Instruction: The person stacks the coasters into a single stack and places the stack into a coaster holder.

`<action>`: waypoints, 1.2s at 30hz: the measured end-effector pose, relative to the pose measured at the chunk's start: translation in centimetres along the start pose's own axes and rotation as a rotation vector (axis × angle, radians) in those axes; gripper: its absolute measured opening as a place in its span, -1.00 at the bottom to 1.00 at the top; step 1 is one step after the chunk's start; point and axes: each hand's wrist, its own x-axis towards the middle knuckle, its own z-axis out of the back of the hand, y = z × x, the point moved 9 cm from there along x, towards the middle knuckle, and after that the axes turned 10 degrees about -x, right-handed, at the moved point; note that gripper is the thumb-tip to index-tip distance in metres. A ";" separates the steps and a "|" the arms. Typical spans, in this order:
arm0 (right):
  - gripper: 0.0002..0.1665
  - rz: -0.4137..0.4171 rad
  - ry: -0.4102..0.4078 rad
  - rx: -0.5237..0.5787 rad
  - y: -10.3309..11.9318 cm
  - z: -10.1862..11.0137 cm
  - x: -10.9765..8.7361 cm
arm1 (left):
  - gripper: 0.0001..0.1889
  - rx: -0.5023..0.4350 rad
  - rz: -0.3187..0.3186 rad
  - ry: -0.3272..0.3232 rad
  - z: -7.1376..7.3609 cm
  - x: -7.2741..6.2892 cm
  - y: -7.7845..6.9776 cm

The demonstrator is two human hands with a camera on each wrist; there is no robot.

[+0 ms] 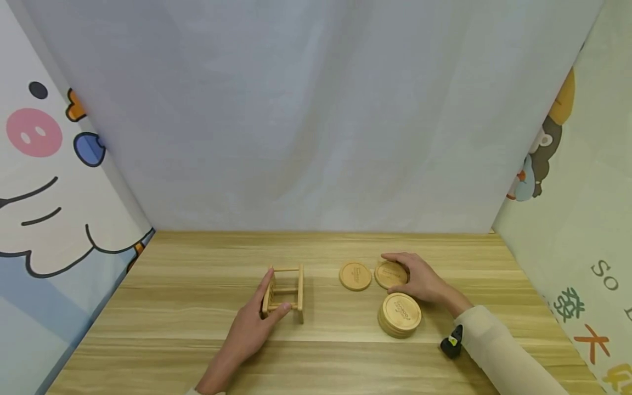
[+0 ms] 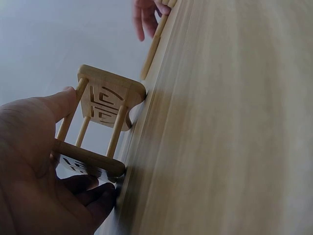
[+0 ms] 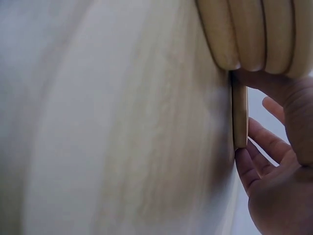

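Observation:
My left hand holds a small wooden coaster rack on the table, thumb on one side and fingers on the other. Two cut-out side panels joined by thin rods show in the left wrist view. At the right, my right hand grips a round wooden coaster by its edge, thumb and fingers on opposite sides. The right wrist view shows this coaster's rim flat against the table. Another coaster lies just left of it. A stack of coasters stands nearer to me, close to the right thumb.
The wood-grain table ends at a pale cloth backdrop. Printed panels flank it, with a cartoon pig face on the left and lettering on the right. A black device sits at the right wrist.

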 end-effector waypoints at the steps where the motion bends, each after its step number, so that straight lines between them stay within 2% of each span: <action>1: -0.04 0.002 -0.002 -0.001 0.0 0.0 0.0 | -0.08 0.001 0.000 0.000 0.0 0.0 0.0; 20: -0.08 0.010 -0.016 -0.036 0.0 -0.1 -0.3 | -0.08 0.002 0.015 -0.006 0.0 -0.2 0.4; 36: -0.09 -0.019 -0.031 -0.034 -0.4 1.3 -0.8 | -0.07 -0.003 0.018 0.003 -0.1 -0.1 0.1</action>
